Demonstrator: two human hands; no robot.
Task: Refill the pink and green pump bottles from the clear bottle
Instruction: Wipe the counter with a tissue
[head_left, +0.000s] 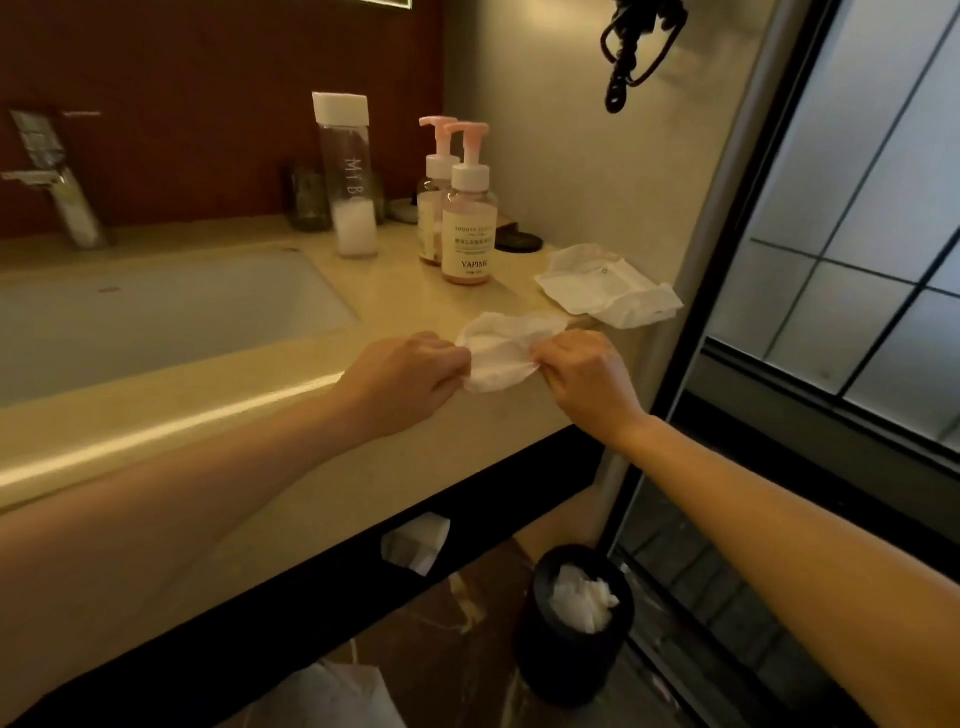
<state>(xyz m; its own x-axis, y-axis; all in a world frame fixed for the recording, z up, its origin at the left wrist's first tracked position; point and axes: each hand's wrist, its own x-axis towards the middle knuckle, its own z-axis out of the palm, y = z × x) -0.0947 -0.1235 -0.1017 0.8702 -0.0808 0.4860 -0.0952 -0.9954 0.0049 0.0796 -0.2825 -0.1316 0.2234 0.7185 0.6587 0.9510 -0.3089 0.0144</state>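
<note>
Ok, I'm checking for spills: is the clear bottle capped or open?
Capped. The clear bottle stands upright on the counter with its white cap on.

A tissue (498, 353) lies at the front edge of the counter (405, 301), pinched between the left hand (410, 371) and the right hand (584, 371). From the tissue, the front pump bottle (467, 228) stands at 12 o'clock, with the back pump bottle (434, 208) just behind it. The tall bottle (350, 182) is at 11, the sink (156, 322) at 9, the paper pile (608, 288) at 2, and the bin (576, 623) at 6, down on the floor.
</note>
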